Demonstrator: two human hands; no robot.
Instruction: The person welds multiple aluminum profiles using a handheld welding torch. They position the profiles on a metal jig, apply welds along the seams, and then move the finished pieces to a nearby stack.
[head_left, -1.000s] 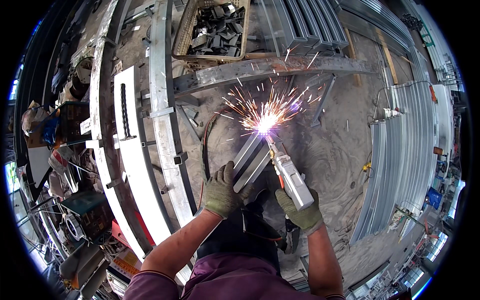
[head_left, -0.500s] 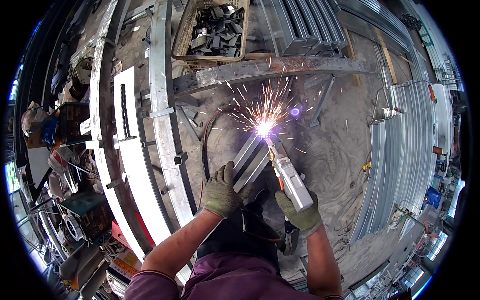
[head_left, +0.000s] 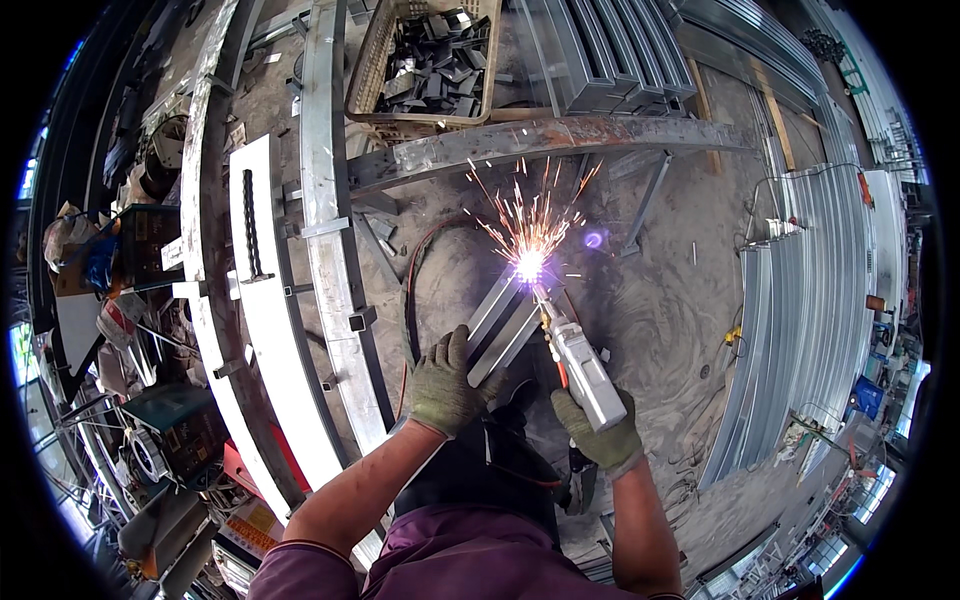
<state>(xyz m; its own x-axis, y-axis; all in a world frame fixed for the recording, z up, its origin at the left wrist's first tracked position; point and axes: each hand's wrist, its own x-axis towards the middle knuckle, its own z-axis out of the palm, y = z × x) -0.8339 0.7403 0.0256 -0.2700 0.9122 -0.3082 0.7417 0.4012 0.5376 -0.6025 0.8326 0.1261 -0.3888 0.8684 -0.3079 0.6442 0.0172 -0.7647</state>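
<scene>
My left hand (head_left: 446, 388), in a green work glove, is closed over the near end of a silver metal channel (head_left: 512, 340). Its fingers lie on the left wall and the thumb reaches toward the right one. A grey, boxy welding gun (head_left: 587, 378) is gripped in my gloved right hand (head_left: 606, 436), mostly from beneath and behind. The gun's nozzle points away from me at the channel's far end. A bright white-violet glow (head_left: 529, 265) burns there and hides the contact spot. Orange sparks (head_left: 530, 215) fan out beyond it.
A long steel beam (head_left: 560, 133) crosses beyond the sparks. Behind it stands a plastic crate (head_left: 372, 62) of small metal pieces. Steel rails (head_left: 345, 290) run along my left. Stacked metal profiles (head_left: 795, 300) lie at right. A dark hose (head_left: 408, 290) curves over the floor.
The spark fan is narrower and less scattered than before. The gun has shifted very slightly; both hands keep their hold.
</scene>
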